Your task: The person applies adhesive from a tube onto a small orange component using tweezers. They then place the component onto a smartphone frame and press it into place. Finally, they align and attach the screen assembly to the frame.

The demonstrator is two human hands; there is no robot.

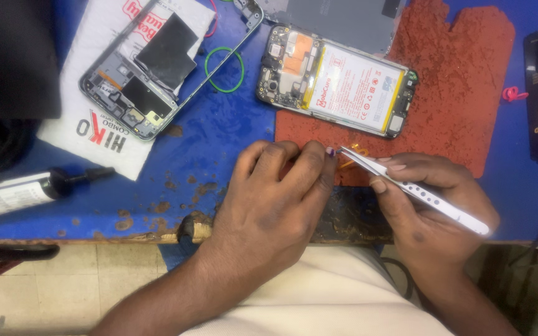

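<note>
Free: bare blue counter [219, 134] at frame centre. Obstacles: opened phone [337, 81] upper centre, phone frame [157, 68] upper left, glue tube [26, 190] left.

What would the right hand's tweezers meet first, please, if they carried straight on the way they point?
Probably the left hand: the tweezers in the right hand point up-left, with their tips already at its fingertips. Whether they touch is unclear.

An open phone [336, 81] with a white and yellow battery lies on a red mat [468, 74]. Left of the phone is a green rubber band [224, 70], and further left an empty phone frame [157, 68] rests on a white packet [88, 130]. Far left and lower down, a glue tube [26, 191] with a black tip lies on the blue table [219, 137].
</note>
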